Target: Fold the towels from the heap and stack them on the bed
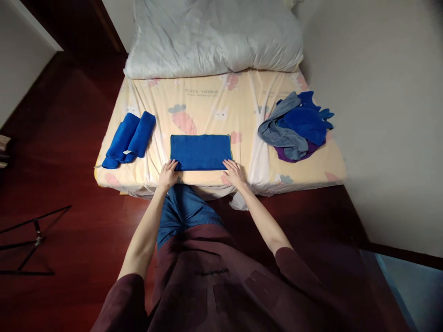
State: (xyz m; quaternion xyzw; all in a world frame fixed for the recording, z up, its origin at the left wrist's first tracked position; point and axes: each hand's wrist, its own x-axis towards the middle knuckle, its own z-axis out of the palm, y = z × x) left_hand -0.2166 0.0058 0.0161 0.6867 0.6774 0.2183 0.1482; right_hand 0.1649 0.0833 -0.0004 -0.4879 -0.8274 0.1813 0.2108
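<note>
A blue cloth [200, 152] with a thin greenish edge lies flat as a folded rectangle near the front of the bed. At its near left corner my left hand [168, 175] rests with fingers stretched onto the cloth. My right hand [234, 174] touches the near right corner, fingers extended and thumb apart. To the left lie several rolled or folded blue cloths [129, 138], with a small white tag showing. On the right is a loose heap of blue cloths [304, 122], together with a grey-blue cloth [282, 124] and a purple one [294, 154] underneath.
The bed [204, 103] has a cream sheet with carrot and rabbit prints. A pale, bulky quilt [214, 39] covers its far end. A white wall [377, 115] stands along the right. Black stand legs [36, 240] are on the dark red floor [86, 221] at left.
</note>
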